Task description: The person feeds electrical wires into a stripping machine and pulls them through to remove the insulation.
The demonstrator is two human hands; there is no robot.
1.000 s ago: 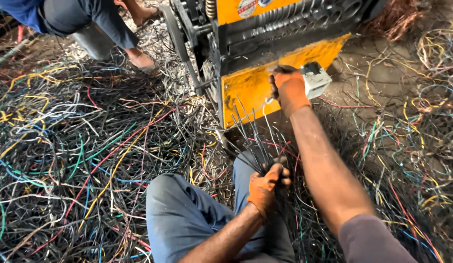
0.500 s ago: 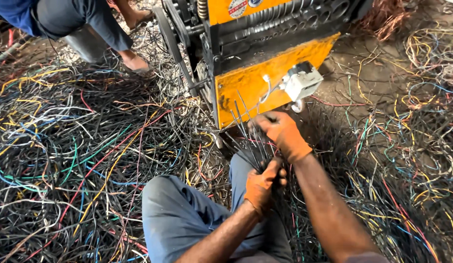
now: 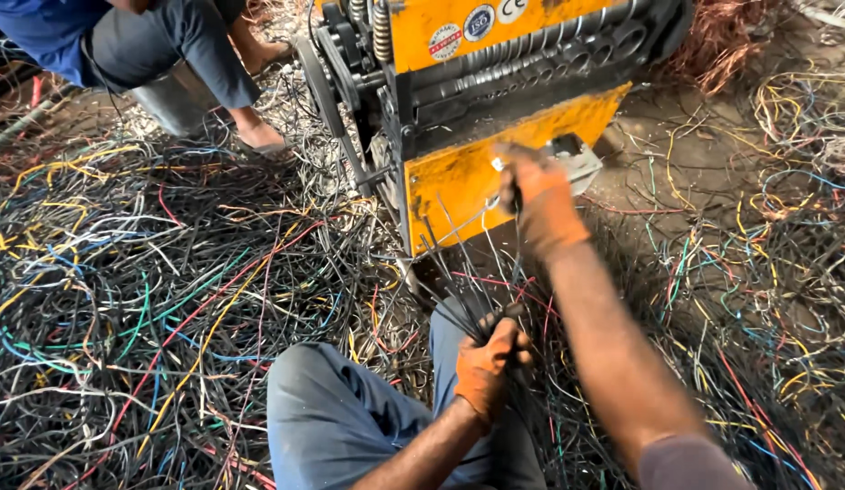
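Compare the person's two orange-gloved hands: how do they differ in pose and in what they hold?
The left hand sits low by the knee, fisted around a bundle of dark wires. The right hand is raised at the yellow machine, pinching one thin wire. Both wear orange gloves.

The floor (image 3: pixel 686 154) is seen as bare brown dirt, largely buried under a tangled mass of loose wires (image 3: pixel 150 299) in black, yellow, red, green, blue and white. A heap of bare copper-coloured strands (image 3: pixel 722 45) is noted at upper right. A second person's trousered leg (image 3: pixel 182 41) and sandalled foot (image 3: pixel 259 141) are recorded at upper left. Even daylight is observed, with soft shadows; no walls or windows are shown
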